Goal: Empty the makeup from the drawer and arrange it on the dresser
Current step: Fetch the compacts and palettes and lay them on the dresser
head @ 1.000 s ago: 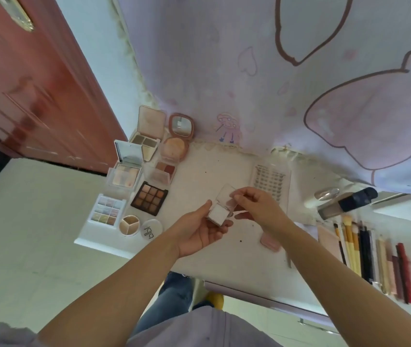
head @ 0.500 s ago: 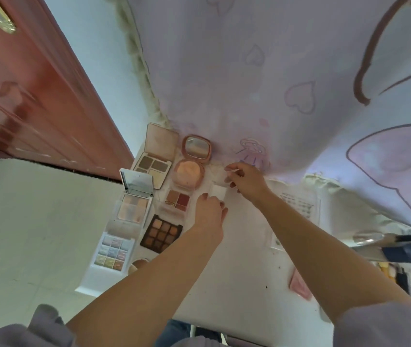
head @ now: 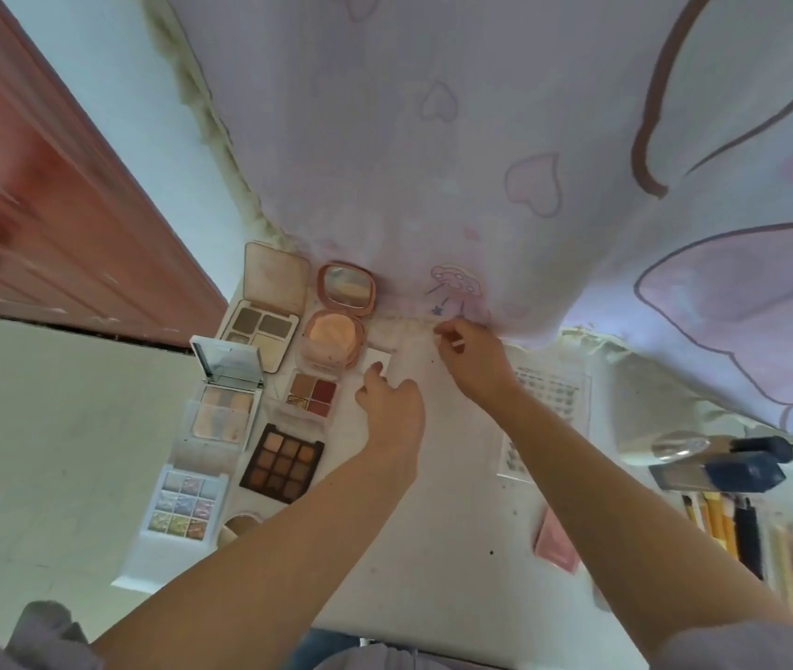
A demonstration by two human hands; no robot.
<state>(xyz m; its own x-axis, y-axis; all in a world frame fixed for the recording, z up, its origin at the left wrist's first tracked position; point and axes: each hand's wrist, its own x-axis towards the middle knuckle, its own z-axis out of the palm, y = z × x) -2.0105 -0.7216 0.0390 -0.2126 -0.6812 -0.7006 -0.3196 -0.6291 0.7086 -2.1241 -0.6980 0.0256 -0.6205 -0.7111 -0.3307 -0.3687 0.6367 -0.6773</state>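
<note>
A small white square compact (head: 379, 360) lies on the white dresser top (head: 433, 500), just right of the round pink powder compact (head: 336, 338). My left hand (head: 392, 403) reaches over it, one fingertip touching its near edge. Beyond it, my right hand (head: 474, 362) hovers by the curtain hem with fingers loosely bent, holding nothing that I can see. Left of my hands several open palettes are lined up: a beige quad (head: 264, 331), a mirrored blush palette (head: 223, 408), a red quad (head: 312, 391), a brown nine-pan (head: 283, 461) and a pastel glitter palette (head: 182, 507).
A pink-printed curtain (head: 506, 162) hangs over the back of the dresser. A sheet of false lashes (head: 549, 398), a dark-capped bottle (head: 723, 469), a pink flat item (head: 556, 544) and several brushes and pencils (head: 747, 539) lie to the right. A red door (head: 46, 234) is on the left.
Both hands carried the small compact from in front of me to the back of the dresser and set it down beside the round powder. My right hand has drawn away from it.
</note>
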